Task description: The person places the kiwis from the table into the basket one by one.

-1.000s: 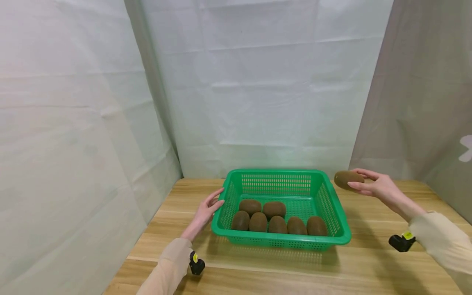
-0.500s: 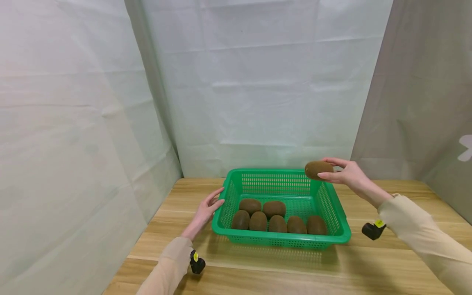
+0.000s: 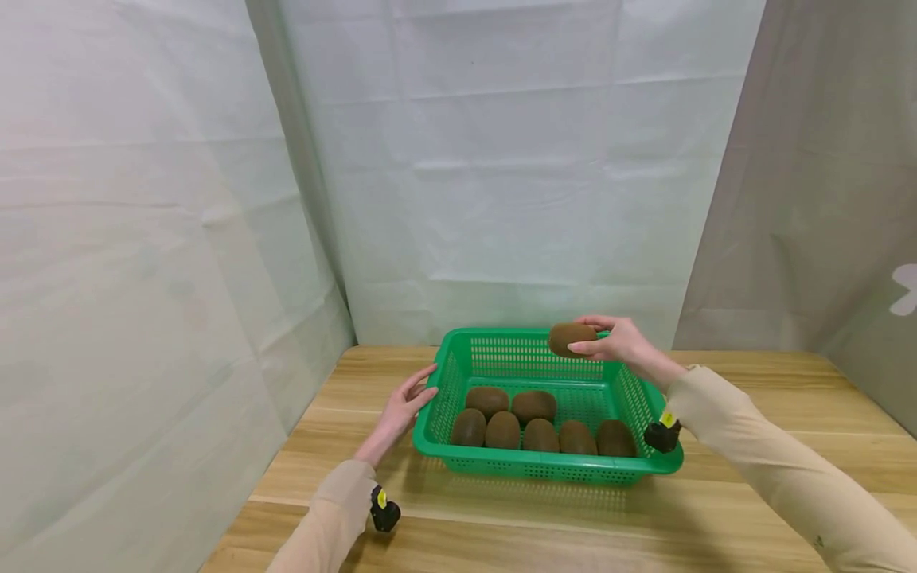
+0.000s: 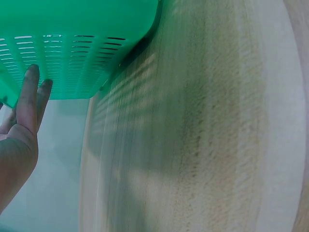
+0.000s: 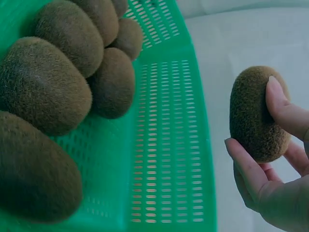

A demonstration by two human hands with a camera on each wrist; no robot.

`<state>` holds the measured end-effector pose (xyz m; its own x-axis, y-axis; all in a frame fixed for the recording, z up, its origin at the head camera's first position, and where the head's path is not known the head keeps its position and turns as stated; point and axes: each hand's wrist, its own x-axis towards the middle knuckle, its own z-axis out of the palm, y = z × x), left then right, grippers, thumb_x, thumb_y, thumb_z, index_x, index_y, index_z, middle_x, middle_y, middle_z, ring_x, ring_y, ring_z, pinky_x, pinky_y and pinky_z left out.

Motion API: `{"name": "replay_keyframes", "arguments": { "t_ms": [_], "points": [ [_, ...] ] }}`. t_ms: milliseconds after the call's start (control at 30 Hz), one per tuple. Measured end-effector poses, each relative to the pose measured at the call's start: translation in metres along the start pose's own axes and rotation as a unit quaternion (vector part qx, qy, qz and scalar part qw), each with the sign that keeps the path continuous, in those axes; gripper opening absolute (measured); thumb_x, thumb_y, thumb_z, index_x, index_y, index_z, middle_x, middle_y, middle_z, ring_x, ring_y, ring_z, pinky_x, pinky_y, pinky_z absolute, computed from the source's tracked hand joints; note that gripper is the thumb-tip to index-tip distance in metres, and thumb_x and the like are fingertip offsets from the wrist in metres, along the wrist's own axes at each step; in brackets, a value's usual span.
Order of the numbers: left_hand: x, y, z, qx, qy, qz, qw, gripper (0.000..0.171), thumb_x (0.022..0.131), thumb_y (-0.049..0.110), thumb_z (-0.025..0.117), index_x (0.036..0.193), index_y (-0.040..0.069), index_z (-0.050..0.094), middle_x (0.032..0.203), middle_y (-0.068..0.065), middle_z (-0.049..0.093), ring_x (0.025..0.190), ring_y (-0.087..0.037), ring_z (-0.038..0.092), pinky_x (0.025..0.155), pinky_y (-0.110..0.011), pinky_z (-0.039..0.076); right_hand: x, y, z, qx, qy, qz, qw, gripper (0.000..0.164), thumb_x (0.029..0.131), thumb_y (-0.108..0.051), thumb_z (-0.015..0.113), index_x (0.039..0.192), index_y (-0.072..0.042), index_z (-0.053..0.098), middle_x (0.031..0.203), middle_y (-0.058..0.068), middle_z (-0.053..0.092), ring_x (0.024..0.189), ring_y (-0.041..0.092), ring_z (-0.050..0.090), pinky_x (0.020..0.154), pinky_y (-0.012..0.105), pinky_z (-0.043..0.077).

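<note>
In the head view a green plastic basket [image 3: 544,463] sits on the wooden table. Several brown kiwis [image 3: 540,436] lie inside it, most in a row along the near wall and two behind that row. My right hand [image 3: 618,342] holds another kiwi [image 3: 570,340] up by the basket's far rim, pinched between thumb and fingers. That kiwi [image 5: 256,115] appears lengthwise in the right wrist view. My left hand [image 3: 401,406] grips the basket's left rim, the thumb on top and, in the left wrist view, fingers [image 4: 30,96] straight against the slotted outer wall.
White cloth [image 3: 516,199] hangs behind the table and along its left side, with greyer cloth [image 3: 809,239] at the right. Bare wood [image 3: 774,406] shows right of the basket. Each wrist carries a small black camera [image 3: 662,436].
My right hand has carried the kiwi leftward, from beyond the basket's right side to over its far part. The left hand and the basket have stayed in place.
</note>
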<state>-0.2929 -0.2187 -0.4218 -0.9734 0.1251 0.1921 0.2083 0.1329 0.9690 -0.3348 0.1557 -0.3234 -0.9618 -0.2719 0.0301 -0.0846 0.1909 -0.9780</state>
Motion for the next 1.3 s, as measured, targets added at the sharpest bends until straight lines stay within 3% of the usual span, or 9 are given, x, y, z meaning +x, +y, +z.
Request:
{"name": "replay_keyframes", "arguments": {
  "t_ms": [300, 467, 633, 767, 1067, 1300],
  "points": [
    [-0.003, 0.013, 0.002, -0.020, -0.013, -0.010, 0.9997, 0.049, 0.091, 0.014, 0.056, 0.137, 0.007, 0.040, 0.121, -0.022, 0.051, 0.104, -0.027, 0.050, 0.057, -0.026, 0.042, 0.019, 0.022, 0.019, -0.025, 0.013, 0.037, 0.999, 0.062, 0.075, -0.009, 0.074, 0.129, 0.003, 0.046, 0.129, 0.027, 0.035, 0.101, 0.032, 0.051, 0.073, 0.037, 0.047],
    [-0.010, 0.026, 0.006, -0.003, -0.021, -0.008, 0.9997, 0.049, 0.093, 0.012, 0.053, 0.138, 0.004, 0.037, 0.121, -0.022, 0.051, 0.105, -0.028, 0.049, 0.060, -0.027, 0.042, 0.024, 0.033, 0.024, -0.032, 0.019, 0.059, 0.998, 0.059, 0.077, -0.006, 0.072, 0.129, 0.004, 0.045, 0.129, 0.028, 0.036, 0.110, 0.038, 0.043, 0.078, 0.044, 0.044],
    [-0.012, 0.029, 0.008, 0.001, -0.022, -0.011, 0.9997, 0.048, 0.093, 0.012, 0.053, 0.138, 0.006, 0.038, 0.120, -0.020, 0.052, 0.099, -0.021, 0.053, 0.052, -0.025, 0.036, 0.024, 0.044, 0.026, -0.053, 0.020, 0.067, 0.996, 0.057, 0.078, -0.003, 0.071, 0.128, 0.007, 0.045, 0.129, 0.031, 0.034, 0.109, 0.041, 0.043, 0.078, 0.045, 0.044],
    [-0.011, 0.028, 0.007, -0.008, -0.023, -0.008, 0.9997, 0.048, 0.092, 0.011, 0.054, 0.138, 0.005, 0.038, 0.119, -0.022, 0.052, 0.089, -0.016, 0.055, 0.044, -0.024, 0.028, 0.023, 0.050, 0.028, -0.067, 0.023, 0.074, 0.995, 0.057, 0.078, -0.002, 0.070, 0.127, 0.008, 0.044, 0.126, 0.032, 0.039, 0.105, 0.040, 0.047, 0.076, 0.045, 0.046],
    [-0.003, 0.007, 0.004, -0.018, -0.018, -0.008, 0.9996, 0.049, 0.091, 0.018, 0.057, 0.137, 0.013, 0.041, 0.121, -0.018, 0.052, 0.092, -0.016, 0.054, 0.044, -0.022, 0.029, 0.017, 0.058, 0.029, -0.085, 0.022, 0.098, 0.991, 0.056, 0.078, 0.002, 0.069, 0.126, 0.012, 0.042, 0.127, 0.032, 0.037, 0.104, 0.040, 0.048, 0.073, 0.043, 0.047],
    [-0.006, 0.003, 0.001, -0.012, -0.005, 0.010, 0.9999, 0.047, 0.091, 0.016, 0.056, 0.136, 0.011, 0.043, 0.117, -0.021, 0.054, 0.063, -0.006, 0.051, 0.040, -0.021, 0.022, 0.011, 0.061, 0.033, -0.094, 0.005, 0.096, 0.991, 0.057, 0.079, 0.000, 0.068, 0.126, 0.015, 0.039, 0.129, 0.032, 0.033, 0.108, 0.043, 0.043, 0.074, 0.046, 0.046]
  ]
}}
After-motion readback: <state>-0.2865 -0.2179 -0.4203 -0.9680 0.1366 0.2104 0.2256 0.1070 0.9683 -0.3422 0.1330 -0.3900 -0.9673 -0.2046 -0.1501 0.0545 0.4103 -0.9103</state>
